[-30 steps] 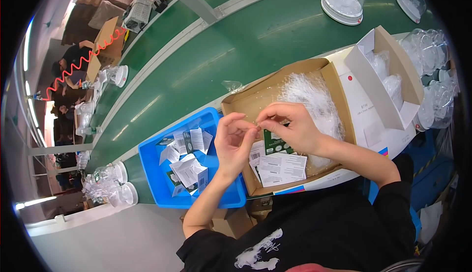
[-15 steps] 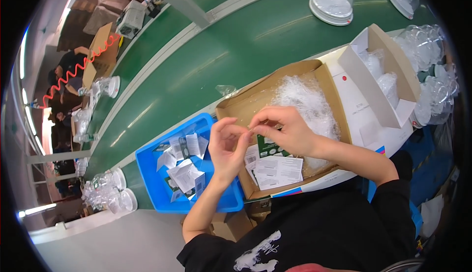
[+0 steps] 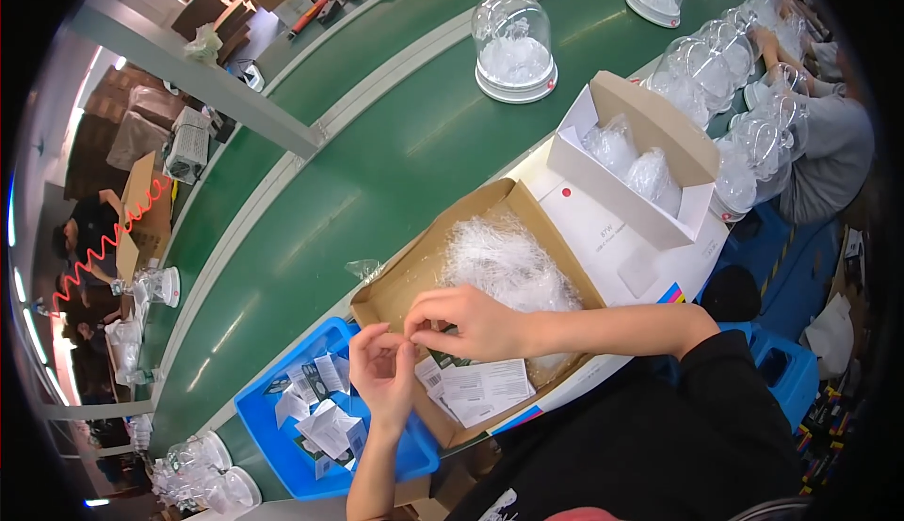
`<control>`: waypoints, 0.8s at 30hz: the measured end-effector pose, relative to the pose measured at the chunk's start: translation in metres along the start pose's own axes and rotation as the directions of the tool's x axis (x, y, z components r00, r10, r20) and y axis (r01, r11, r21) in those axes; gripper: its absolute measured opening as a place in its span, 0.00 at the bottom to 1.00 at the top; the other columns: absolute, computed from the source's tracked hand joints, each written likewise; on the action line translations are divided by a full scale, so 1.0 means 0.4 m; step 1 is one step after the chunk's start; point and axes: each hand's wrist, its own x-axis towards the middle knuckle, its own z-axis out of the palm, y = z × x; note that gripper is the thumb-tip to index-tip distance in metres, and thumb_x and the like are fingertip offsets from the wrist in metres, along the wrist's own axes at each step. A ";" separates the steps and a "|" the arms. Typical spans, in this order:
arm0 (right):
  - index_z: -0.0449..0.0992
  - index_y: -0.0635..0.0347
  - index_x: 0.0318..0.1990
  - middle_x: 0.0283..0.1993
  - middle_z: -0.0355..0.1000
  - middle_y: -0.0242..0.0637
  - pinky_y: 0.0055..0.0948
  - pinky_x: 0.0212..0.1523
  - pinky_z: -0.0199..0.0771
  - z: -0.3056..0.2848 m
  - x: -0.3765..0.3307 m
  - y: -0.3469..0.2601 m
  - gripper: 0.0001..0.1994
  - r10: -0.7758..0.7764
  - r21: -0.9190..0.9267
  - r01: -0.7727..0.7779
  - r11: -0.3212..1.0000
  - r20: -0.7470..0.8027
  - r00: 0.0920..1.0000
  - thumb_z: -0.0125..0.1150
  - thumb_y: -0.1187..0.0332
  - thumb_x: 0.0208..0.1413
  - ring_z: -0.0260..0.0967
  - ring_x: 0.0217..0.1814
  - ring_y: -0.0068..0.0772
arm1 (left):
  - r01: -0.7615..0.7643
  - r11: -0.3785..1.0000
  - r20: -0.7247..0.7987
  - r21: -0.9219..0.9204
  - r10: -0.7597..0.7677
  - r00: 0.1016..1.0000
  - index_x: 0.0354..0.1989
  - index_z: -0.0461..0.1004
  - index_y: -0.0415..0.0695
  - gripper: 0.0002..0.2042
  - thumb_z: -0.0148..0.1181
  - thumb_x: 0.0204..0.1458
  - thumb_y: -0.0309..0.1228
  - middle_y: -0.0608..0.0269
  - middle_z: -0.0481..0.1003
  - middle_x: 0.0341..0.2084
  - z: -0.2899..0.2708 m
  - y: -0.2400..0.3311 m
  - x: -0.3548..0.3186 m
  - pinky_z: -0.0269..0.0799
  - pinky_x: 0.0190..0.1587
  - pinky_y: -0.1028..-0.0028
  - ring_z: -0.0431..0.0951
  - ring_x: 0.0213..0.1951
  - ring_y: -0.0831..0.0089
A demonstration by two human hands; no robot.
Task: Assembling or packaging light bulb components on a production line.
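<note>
My left hand (image 3: 384,366) and my right hand (image 3: 471,323) meet fingertip to fingertip above the near left part of an open cardboard tray (image 3: 576,288). The fingers of both are pinched; whatever sits between them is too small to make out. Inside the tray, a heap of clear shredded plastic strands (image 3: 504,259) lies beyond my right hand. Printed white leaflets (image 3: 487,391) rest in its near corner, under my right wrist. To the left of the tray stands a blue plastic bin (image 3: 266,434) with several folded leaflets (image 3: 330,429), partly behind my left forearm.
A white box (image 3: 626,192) with plastic-wrapped pieces stands at the right on a flat white carton (image 3: 603,229). Clear domes on white bases (image 3: 516,50) stand on the green conveyor (image 3: 377,182), more crowded at the right. A person in grey (image 3: 829,144) works there.
The view has swung to the right, showing more domes and the person in grey. My hands stay pinched together over the tray.
</note>
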 end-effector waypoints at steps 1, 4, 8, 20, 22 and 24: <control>0.73 0.63 0.35 0.33 0.73 0.39 0.30 0.32 0.74 0.000 0.000 0.000 0.05 -0.010 0.005 0.010 1.000 -0.027 1.000 0.58 0.72 0.53 0.74 0.32 0.37 | -0.005 1.000 0.005 0.003 0.005 1.000 0.51 0.62 0.38 0.18 0.57 0.52 0.16 0.60 0.74 0.31 0.000 -0.002 0.001 0.73 0.37 0.80 0.76 0.33 0.77; 0.73 0.64 0.35 0.33 0.73 0.40 0.30 0.34 0.75 0.002 0.003 -0.008 0.05 0.069 0.122 -0.063 0.991 -0.047 0.997 0.57 0.72 0.54 0.74 0.33 0.36 | -0.004 1.000 -0.007 0.031 0.004 1.000 0.51 0.62 0.38 0.18 0.57 0.52 0.16 0.60 0.75 0.31 -0.005 0.004 0.003 0.73 0.38 0.80 0.76 0.33 0.77; 0.72 0.64 0.36 0.32 0.74 0.41 0.30 0.35 0.76 0.004 0.006 -0.003 0.05 0.022 0.054 -0.021 0.998 -0.016 1.000 0.57 0.72 0.55 0.74 0.34 0.36 | -0.023 0.999 -0.010 0.046 0.023 1.000 0.50 0.61 0.38 0.18 0.55 0.52 0.15 0.60 0.74 0.29 -0.006 0.008 0.004 0.73 0.36 0.79 0.75 0.30 0.76; 0.73 0.64 0.37 0.32 0.73 0.39 0.29 0.32 0.73 0.005 0.003 0.001 0.05 0.005 0.051 -0.003 0.999 -0.030 1.000 0.57 0.72 0.55 0.72 0.33 0.35 | -0.036 0.998 -0.005 0.047 0.036 0.999 0.50 0.61 0.38 0.18 0.55 0.52 0.15 0.60 0.74 0.28 -0.004 0.003 0.003 0.73 0.35 0.80 0.75 0.30 0.76; 0.73 0.64 0.37 0.32 0.73 0.40 0.30 0.33 0.73 0.004 0.003 -0.002 0.05 0.004 0.049 -0.002 0.999 -0.031 1.000 0.57 0.72 0.54 0.72 0.32 0.35 | -0.028 0.999 -0.016 0.039 0.028 0.999 0.50 0.62 0.38 0.17 0.55 0.52 0.16 0.60 0.74 0.28 -0.002 0.006 0.002 0.72 0.35 0.80 0.75 0.30 0.76; 0.73 0.64 0.37 0.32 0.73 0.40 0.30 0.33 0.72 0.004 0.003 -0.004 0.05 0.008 0.044 -0.007 0.999 -0.034 0.999 0.57 0.72 0.54 0.72 0.33 0.36 | -0.035 0.998 -0.018 0.058 0.036 0.999 0.50 0.62 0.38 0.17 0.55 0.52 0.16 0.60 0.74 0.28 -0.005 0.006 0.003 0.72 0.35 0.80 0.75 0.30 0.76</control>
